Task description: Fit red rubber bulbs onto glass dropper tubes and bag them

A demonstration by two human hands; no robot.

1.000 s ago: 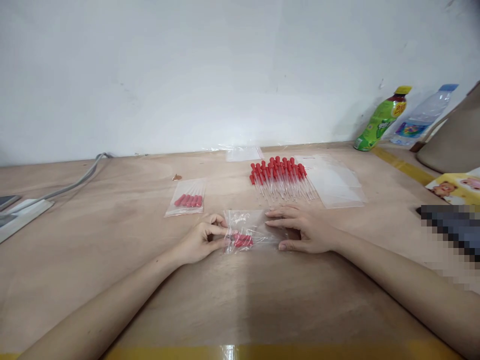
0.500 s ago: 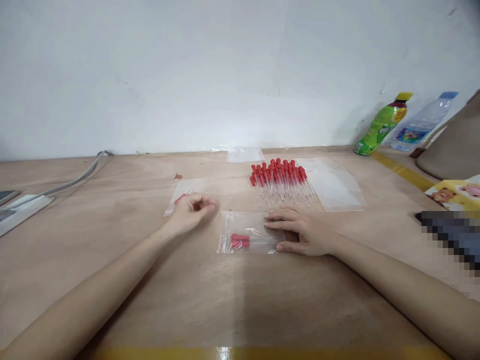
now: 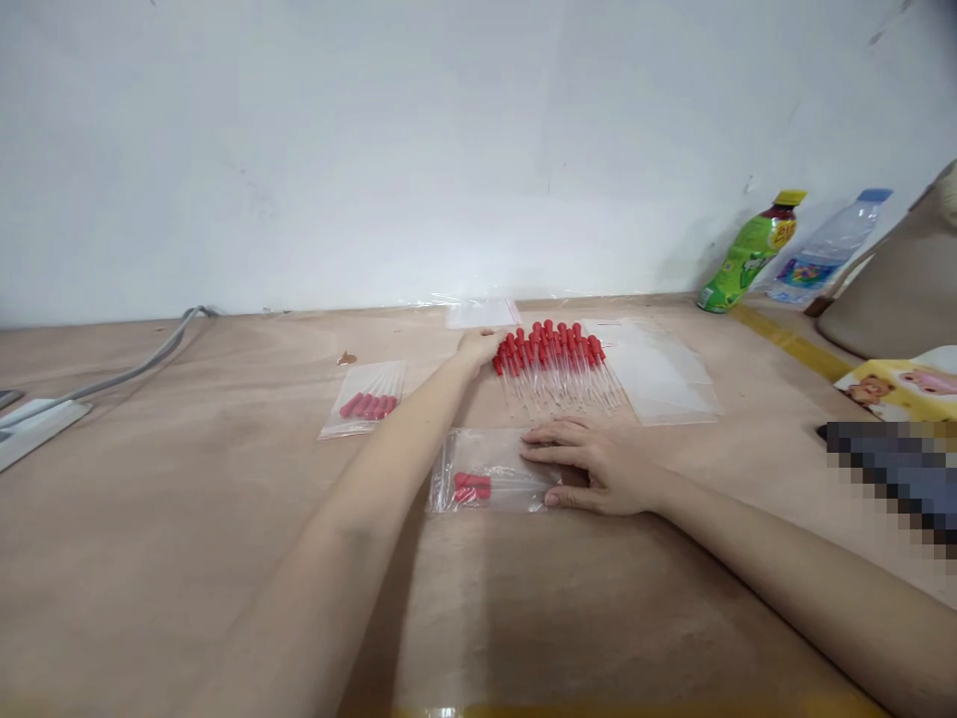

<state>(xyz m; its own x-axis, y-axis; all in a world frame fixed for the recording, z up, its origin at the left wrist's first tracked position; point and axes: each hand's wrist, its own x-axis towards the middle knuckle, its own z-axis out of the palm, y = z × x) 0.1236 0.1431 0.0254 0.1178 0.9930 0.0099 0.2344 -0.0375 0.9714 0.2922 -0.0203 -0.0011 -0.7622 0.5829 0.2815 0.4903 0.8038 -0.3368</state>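
Note:
My left hand (image 3: 479, 349) reaches to the left edge of a pile of glass droppers with red rubber bulbs (image 3: 553, 349). Its fingertips are at the outermost red bulbs and mostly hidden, so their grip is unclear. My right hand (image 3: 590, 467) lies open, fingers spread, over the right end of a clear zip bag (image 3: 497, 449). Inside that bag are red-bulbed droppers (image 3: 473, 486), bulbs to the left. Left of my forearm lies another zip bag (image 3: 363, 377) holding several droppers, their red bulbs toward me.
Flat clear bags (image 3: 669, 374) lie right of the pile, and another clear bag (image 3: 482, 314) lies by the wall. A green bottle (image 3: 752, 254), a clear water bottle (image 3: 826, 249) and a beige bag (image 3: 889, 289) stand at right. A grey cable (image 3: 150, 367) runs along the left.
My left hand has moved from the left zip bag to the dropper pile, away and to the right, uncovering the bulbs in that bag. My right hand stays on its bag.

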